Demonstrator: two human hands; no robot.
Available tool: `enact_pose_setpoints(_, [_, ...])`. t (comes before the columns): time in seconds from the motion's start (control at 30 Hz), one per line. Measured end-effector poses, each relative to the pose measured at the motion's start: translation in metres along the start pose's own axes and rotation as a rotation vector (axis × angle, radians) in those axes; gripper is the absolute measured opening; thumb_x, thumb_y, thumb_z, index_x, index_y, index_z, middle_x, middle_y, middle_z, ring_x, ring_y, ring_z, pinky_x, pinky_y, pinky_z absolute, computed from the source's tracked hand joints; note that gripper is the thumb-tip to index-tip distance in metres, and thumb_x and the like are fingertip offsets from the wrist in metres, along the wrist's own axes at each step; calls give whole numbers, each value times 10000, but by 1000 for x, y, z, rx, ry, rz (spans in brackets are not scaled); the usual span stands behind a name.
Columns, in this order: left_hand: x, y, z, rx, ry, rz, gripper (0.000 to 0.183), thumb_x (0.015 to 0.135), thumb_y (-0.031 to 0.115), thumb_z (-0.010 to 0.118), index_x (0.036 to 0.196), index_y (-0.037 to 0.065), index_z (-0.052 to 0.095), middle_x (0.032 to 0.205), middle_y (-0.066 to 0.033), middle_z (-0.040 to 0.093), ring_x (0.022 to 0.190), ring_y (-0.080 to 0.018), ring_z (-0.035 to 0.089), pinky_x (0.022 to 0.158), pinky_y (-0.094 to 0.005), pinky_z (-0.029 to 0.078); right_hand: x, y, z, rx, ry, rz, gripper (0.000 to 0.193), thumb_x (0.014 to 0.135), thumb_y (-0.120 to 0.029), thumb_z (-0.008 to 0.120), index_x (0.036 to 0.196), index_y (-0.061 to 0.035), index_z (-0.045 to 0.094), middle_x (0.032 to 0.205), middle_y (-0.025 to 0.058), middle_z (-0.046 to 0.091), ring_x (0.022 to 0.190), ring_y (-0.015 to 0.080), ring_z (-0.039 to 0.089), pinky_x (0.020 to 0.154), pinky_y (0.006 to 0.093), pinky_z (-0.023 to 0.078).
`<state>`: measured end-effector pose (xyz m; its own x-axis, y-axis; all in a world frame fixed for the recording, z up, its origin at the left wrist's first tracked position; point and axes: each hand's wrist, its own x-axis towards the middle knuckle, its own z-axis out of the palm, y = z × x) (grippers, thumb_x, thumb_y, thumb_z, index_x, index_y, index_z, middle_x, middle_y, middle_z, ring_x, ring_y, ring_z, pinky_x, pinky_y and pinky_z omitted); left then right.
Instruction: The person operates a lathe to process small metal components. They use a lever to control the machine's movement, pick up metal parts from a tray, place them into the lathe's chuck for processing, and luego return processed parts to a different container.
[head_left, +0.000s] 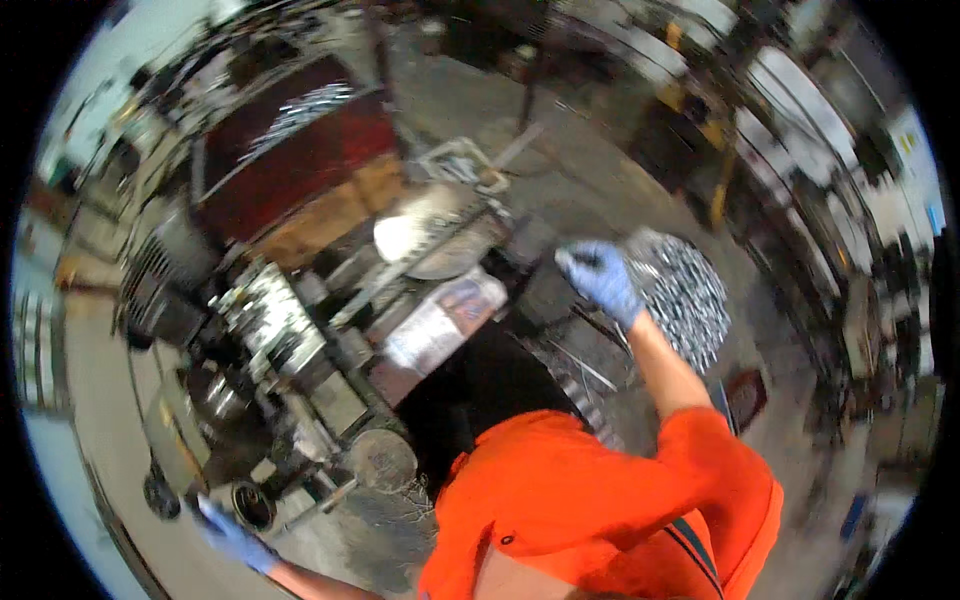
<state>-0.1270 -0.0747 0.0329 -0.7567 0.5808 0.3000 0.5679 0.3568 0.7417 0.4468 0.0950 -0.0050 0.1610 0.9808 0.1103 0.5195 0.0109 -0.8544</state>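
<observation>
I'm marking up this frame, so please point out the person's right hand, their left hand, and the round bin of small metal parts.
right hand (pixel 600 278): head view, back of the blue glove.
left hand (pixel 232 538): head view, blue-gloved palm area.
round bin of metal parts (pixel 690 300): head view, on the heaped shiny parts.

The right hand is raised ahead of the person, touching the near-left edge of a bin filled with small metal parts. Left of that hand lies a plastic bag on the lathe, and beyond the bag sits a round disc. The left hand is far down to the left, just beside a round knob at the lathe's near end.
</observation>
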Motion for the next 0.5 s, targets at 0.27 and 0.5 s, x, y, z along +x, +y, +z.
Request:
enact_pose_setpoints(0.27, [-92,-118,87,424,0,298,416,914,340,478,1040,-42,584,866,-207,616,707,-267,566,619,-361,440,3,181,-156,-270,352,447,357,784,-321,662,866,26,662,797,119,672,715,170,619,695,283,482])
enact_pose_setpoints(0.5, [-97,-87,83,148,-93,23,364,915,302,487,960,-42,599,646,-98,541,579,-188,439,561,-348,392,-19,216,-105,-543,-210,520,509,743,-481,617,907,-3,671,867,192,655,805,287,639,789,323,482])
